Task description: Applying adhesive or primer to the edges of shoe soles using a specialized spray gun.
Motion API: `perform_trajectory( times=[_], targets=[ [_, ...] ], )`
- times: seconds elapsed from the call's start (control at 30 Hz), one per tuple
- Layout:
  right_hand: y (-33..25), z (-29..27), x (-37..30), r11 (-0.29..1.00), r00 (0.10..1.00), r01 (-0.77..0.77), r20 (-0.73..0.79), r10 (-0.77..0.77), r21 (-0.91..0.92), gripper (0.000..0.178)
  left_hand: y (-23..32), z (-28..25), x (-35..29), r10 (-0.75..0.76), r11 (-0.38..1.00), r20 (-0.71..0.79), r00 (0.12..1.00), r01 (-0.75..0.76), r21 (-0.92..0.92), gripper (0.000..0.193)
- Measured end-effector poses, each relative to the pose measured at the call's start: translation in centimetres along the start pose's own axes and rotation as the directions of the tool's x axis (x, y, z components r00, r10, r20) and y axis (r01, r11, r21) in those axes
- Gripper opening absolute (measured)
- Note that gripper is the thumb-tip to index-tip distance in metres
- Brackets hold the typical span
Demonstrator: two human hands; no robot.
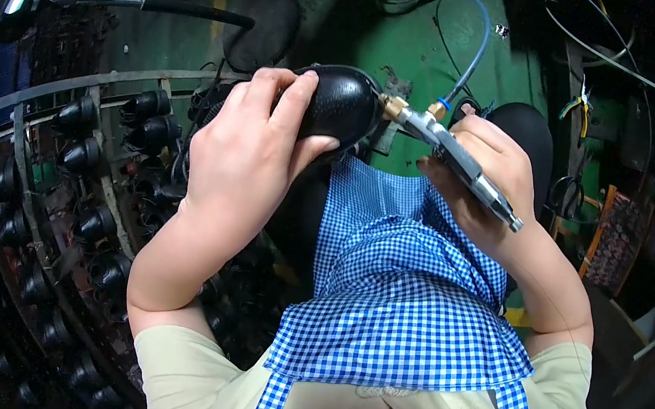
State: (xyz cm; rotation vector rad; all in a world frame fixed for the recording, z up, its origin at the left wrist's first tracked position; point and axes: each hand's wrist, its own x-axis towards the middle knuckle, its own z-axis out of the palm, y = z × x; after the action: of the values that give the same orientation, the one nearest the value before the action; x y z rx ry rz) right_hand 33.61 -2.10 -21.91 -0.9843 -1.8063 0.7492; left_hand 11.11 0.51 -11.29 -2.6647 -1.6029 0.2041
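My left hand grips a glossy black shoe from above, thumb on the near side and fingers over the top. The rounded toe points right; the rest is hidden behind my hand. In my right hand is a silver spray gun with brass fittings, its grip wrapped by my fingers. The brass nozzle sits right at the shoe's toe; whether the two touch I cannot tell. A blue air hose runs from the gun's fitting up and away.
To the left stands a metal rack with several rows of black shoes. A lamp on a black arm reaches in at the upper left. The floor is green. A patterned panel and hanging cables are at the right.
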Motion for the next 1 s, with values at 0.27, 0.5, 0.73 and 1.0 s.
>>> perform_trajectory(
  times=[0.27,0.5,0.73,1.0],
  targets=[
    [1.0,2.4,1.6,0.999,0.995,-0.046,-0.088,0.047,0.007,0.017,-1.1,0.6,2.9,-0.055,0.989,-0.022,0.998,0.058,0.134,0.046],
    [1.5,4.3,1.6,0.997,0.978,-0.068,-0.196,0.075,0.044,0.017,-4.4,0.5,4.4,-0.068,0.986,-0.028,0.997,0.072,0.149,0.047],
    [4.8,7.1,0.7,0.975,0.987,-0.153,-0.080,0.141,-0.164,0.025,-5.3,-1.5,2.3,-0.330,0.884,0.148,0.932,0.360,-0.299,0.040],
    [6.2,13.6,-1.5,0.985,0.979,-0.160,0.118,0.167,-0.072,0.031,-5.9,-0.3,-14.8,-0.421,0.725,-0.224,0.879,0.177,-0.665,0.028]
  ],
)
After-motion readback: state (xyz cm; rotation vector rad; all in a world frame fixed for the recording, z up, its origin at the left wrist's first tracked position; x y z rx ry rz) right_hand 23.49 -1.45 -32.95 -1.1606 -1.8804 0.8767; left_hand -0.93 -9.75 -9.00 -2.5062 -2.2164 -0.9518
